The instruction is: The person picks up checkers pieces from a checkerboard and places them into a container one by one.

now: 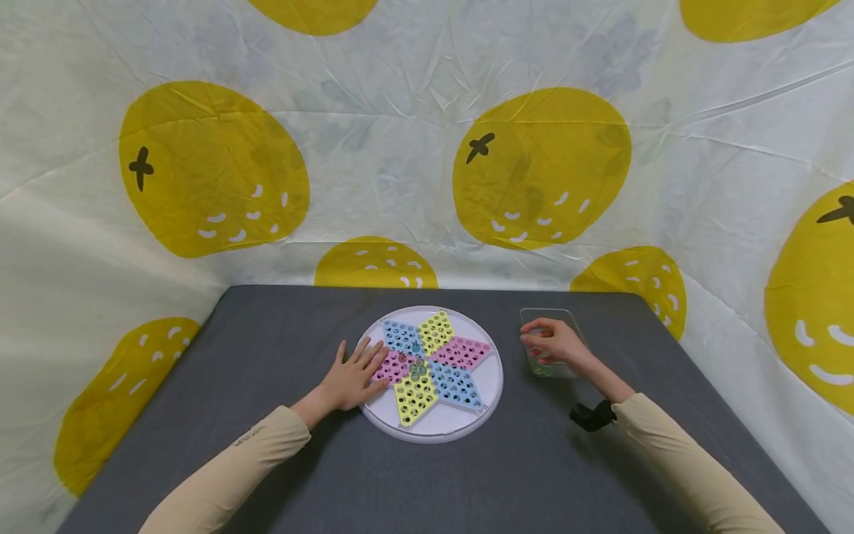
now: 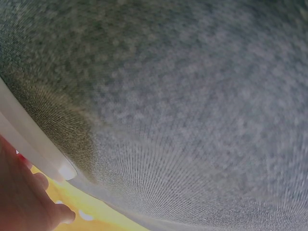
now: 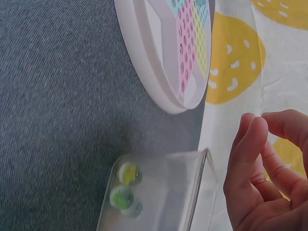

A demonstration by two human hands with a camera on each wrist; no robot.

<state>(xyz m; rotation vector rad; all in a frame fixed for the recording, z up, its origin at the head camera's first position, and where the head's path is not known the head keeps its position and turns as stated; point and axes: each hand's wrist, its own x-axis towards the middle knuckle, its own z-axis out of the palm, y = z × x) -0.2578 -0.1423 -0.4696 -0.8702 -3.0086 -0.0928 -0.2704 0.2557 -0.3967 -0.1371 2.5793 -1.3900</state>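
A round white Chinese checkers board [image 1: 482,415] carries a star of pink, yellow and blue perforated points. Several glass marbles [image 1: 417,369] cluster near the star's middle. My left hand [image 1: 353,380] lies with straight, spread fingers over the board's left rim, fingertips on the pink point. Above a clear plastic box [image 1: 565,319] my right hand [image 1: 555,343] hovers with bent fingers, thumb and fingertips meeting. No marble shows between those tips in the right wrist view. Green and yellow marbles [image 3: 121,197] lie at the bottom of the box, below the hand.
Both things stand on a dark grey table [image 1: 427,489], the box to the right of the board. A black band [image 1: 592,417] hangs at the right wrist. Behind the table and along its sides hangs a white curtain [image 1: 387,170] with yellow fruit prints.
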